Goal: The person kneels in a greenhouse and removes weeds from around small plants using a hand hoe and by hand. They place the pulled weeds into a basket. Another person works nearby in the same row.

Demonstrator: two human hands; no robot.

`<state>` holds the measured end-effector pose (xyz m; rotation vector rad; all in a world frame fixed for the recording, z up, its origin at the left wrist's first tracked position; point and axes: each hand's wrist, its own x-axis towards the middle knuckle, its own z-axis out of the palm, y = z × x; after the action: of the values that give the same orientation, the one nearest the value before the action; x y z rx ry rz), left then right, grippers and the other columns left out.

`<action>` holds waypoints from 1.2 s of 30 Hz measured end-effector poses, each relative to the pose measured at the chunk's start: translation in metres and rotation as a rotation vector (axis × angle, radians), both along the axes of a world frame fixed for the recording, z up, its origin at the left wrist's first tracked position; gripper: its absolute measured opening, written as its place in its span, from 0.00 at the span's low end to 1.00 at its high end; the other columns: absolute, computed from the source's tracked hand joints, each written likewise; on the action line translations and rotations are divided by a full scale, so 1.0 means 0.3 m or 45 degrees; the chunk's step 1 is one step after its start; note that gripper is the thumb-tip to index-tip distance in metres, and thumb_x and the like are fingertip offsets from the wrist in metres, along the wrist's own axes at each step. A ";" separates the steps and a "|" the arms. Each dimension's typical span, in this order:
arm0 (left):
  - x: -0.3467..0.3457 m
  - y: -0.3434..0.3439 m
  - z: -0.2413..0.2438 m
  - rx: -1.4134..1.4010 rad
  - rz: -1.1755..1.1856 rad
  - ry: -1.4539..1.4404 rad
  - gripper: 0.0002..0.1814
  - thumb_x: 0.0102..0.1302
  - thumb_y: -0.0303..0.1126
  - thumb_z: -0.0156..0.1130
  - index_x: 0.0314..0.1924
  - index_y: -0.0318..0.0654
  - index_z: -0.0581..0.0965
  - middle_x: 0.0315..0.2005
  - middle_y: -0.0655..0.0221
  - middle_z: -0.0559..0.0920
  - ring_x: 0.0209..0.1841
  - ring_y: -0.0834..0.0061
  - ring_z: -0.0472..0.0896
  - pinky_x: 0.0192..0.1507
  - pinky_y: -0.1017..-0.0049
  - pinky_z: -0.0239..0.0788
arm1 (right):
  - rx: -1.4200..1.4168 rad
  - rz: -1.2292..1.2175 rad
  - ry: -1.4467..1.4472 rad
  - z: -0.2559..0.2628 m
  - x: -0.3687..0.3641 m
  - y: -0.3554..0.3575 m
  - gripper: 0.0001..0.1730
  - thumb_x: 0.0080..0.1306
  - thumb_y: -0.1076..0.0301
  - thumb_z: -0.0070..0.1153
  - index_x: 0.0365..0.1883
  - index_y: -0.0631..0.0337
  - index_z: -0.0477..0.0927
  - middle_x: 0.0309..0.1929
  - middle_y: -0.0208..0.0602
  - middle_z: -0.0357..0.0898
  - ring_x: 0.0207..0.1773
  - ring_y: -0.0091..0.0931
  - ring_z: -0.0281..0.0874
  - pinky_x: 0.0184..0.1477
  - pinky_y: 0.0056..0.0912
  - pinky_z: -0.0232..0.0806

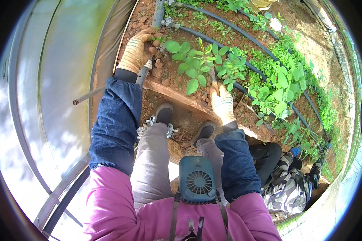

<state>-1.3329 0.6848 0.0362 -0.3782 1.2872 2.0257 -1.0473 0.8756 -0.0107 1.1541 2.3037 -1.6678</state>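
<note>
My left hand (pixel 135 51), in a striped cream work glove with brown fingertips, is over the reddish soil beside a grey pipe (pixel 143 75). Its fingers are bent near a small green sprig (pixel 160 39); whether they grip it I cannot tell. Gloved as well, my right hand (pixel 222 104) is closed around the wooden handle (pixel 216 86) of a small hand tool. The tool's narrow metal part (pixel 211 73) points away from me and runs under a leafy plant (pixel 194 64), which hides its tip.
Black irrigation hoses (pixel 229 28) run across the planted bed from valve fittings (pixel 168 22). At left, plastic sheeting (pixel 66 66) forms a wall, and a rusty-ended pipe (pixel 89 95) juts out. A co-worker in camouflage (pixel 289 189) crouches at right. A portable fan (pixel 197 179) hangs at my chest.
</note>
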 end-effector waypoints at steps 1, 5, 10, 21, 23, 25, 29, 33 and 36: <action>0.033 -0.028 0.007 -0.002 0.095 -0.066 0.16 0.71 0.22 0.49 0.57 0.31 0.72 0.39 0.59 0.80 0.29 0.70 0.77 0.24 0.76 0.68 | -0.088 -0.005 -0.135 0.016 0.008 0.009 0.20 0.71 0.63 0.56 0.59 0.61 0.78 0.41 0.50 0.84 0.42 0.46 0.83 0.46 0.43 0.73; 0.200 -0.132 0.081 0.115 0.192 -0.240 0.15 0.72 0.26 0.47 0.56 0.34 0.74 0.36 0.63 0.81 0.27 0.70 0.77 0.24 0.75 0.68 | -0.008 -0.016 0.097 0.022 -0.047 0.056 0.16 0.71 0.59 0.55 0.45 0.63 0.82 0.40 0.54 0.84 0.43 0.51 0.80 0.44 0.48 0.71; 0.334 -0.248 0.258 0.008 0.363 -0.302 0.11 0.75 0.33 0.51 0.50 0.39 0.78 0.32 0.68 0.82 0.26 0.72 0.77 0.23 0.77 0.65 | 0.124 0.143 -0.197 0.074 0.036 0.081 0.19 0.71 0.54 0.56 0.44 0.64 0.82 0.36 0.56 0.83 0.40 0.50 0.81 0.42 0.50 0.71; 0.561 -0.326 0.453 -0.165 0.401 -0.315 0.15 0.78 0.46 0.54 0.40 0.45 0.80 0.25 0.78 0.79 0.22 0.79 0.72 0.21 0.79 0.58 | -0.071 0.142 -0.211 0.266 0.404 0.173 0.19 0.71 0.54 0.56 0.45 0.62 0.83 0.39 0.56 0.84 0.42 0.50 0.81 0.44 0.47 0.72; 0.608 -0.322 0.421 -0.083 0.386 -0.343 0.13 0.77 0.43 0.55 0.40 0.44 0.79 0.25 0.76 0.79 0.22 0.77 0.72 0.22 0.78 0.60 | 0.036 0.211 -0.316 0.264 0.447 0.163 0.18 0.72 0.55 0.56 0.45 0.61 0.83 0.40 0.56 0.84 0.43 0.49 0.81 0.45 0.46 0.72; 0.643 -0.316 0.370 -0.094 0.410 -0.423 0.13 0.77 0.43 0.54 0.40 0.43 0.79 0.25 0.75 0.78 0.22 0.76 0.72 0.22 0.77 0.61 | -0.066 0.238 -0.310 0.257 0.485 0.150 0.17 0.72 0.56 0.55 0.46 0.60 0.83 0.41 0.54 0.84 0.45 0.49 0.81 0.46 0.45 0.72; 0.678 -0.303 0.270 -0.068 0.420 -0.542 0.13 0.77 0.43 0.53 0.44 0.42 0.79 0.27 0.75 0.78 0.24 0.76 0.71 0.22 0.77 0.59 | 0.207 0.500 -0.269 0.203 0.510 0.104 0.18 0.72 0.57 0.56 0.52 0.60 0.81 0.45 0.53 0.84 0.51 0.47 0.82 0.53 0.45 0.72; 0.655 -0.297 0.238 -0.103 0.374 -0.629 0.12 0.77 0.42 0.55 0.42 0.42 0.78 0.27 0.74 0.78 0.23 0.74 0.71 0.22 0.77 0.60 | 0.221 0.498 -0.356 0.134 0.514 0.078 0.22 0.70 0.54 0.55 0.55 0.59 0.81 0.52 0.56 0.82 0.61 0.49 0.76 0.65 0.45 0.66; 0.592 -0.308 0.281 -0.090 0.338 -0.576 0.11 0.76 0.43 0.56 0.43 0.44 0.78 0.27 0.74 0.78 0.23 0.77 0.72 0.23 0.77 0.61 | 0.321 0.622 -0.512 0.096 0.510 0.071 0.22 0.70 0.54 0.53 0.56 0.58 0.81 0.52 0.56 0.82 0.61 0.49 0.76 0.63 0.45 0.67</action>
<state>-1.1553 0.5924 0.1207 -1.0228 1.0663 1.9527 -0.8944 0.8968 0.0181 0.7725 2.3147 -0.9086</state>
